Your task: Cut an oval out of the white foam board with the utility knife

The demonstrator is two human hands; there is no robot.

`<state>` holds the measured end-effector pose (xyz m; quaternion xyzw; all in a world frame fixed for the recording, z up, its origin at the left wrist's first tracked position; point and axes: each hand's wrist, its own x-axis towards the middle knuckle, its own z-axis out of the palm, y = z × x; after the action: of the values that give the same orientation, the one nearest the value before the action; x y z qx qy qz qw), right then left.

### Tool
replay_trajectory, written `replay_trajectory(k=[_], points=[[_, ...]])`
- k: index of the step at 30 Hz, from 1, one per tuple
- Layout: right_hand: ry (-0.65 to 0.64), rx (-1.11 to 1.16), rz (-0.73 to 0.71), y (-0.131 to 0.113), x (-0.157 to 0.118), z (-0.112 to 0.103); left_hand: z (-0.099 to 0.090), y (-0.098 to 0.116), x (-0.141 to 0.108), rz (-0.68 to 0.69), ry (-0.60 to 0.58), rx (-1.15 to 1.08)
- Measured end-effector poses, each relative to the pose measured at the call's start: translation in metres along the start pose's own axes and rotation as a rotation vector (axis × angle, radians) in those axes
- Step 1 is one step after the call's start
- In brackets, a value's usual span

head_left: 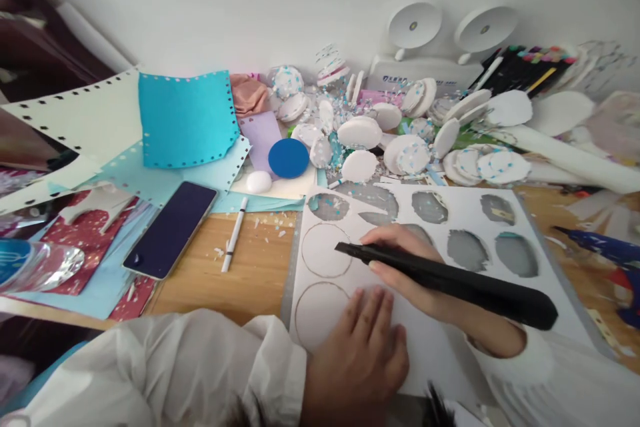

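Observation:
My right hand (407, 267) grips a black box cutter (460, 283), its tip pointing left over a drawn circle (326, 250) on a white foam sheet (420, 353). Whether the tip touches the sheet, I cannot tell. Fingers stretched, my left hand (357, 353) lies flat on the sheet, beside a second drawn circle (320, 313) that it may partly cover. Several round holes are cut through the sheet's upper and right parts. Through them shows a grey cutting mat (517, 255).
Behind the sheet are piled white foam discs (359, 132) and a blue disc (289, 158). A phone (171, 230) and a white pen (234, 235) lie left, near coloured papers (187, 120). A white device (425, 73) stands against the wall; a blue glue gun (600, 245) is right.

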<state>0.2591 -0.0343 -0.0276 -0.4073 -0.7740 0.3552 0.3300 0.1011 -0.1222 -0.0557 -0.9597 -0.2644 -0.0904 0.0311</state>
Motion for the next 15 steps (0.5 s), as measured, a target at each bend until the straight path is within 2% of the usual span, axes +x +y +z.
replay_trajectory(k=[4,8,10,15], points=[[-0.110,0.066,-0.018,0.000,-0.001,0.015,0.014,0.013,0.002,0.016,0.077,0.029],[-0.168,0.063,-0.087,0.000,0.001,0.023,0.022,0.015,0.002,-0.018,0.129,0.016],[-0.181,0.041,-0.149,0.000,0.002,0.024,0.020,0.013,0.002,-0.010,0.097,-0.038],[-0.220,0.001,-0.258,0.007,0.001,0.027,0.010,0.006,0.007,0.022,-0.089,-0.157]])
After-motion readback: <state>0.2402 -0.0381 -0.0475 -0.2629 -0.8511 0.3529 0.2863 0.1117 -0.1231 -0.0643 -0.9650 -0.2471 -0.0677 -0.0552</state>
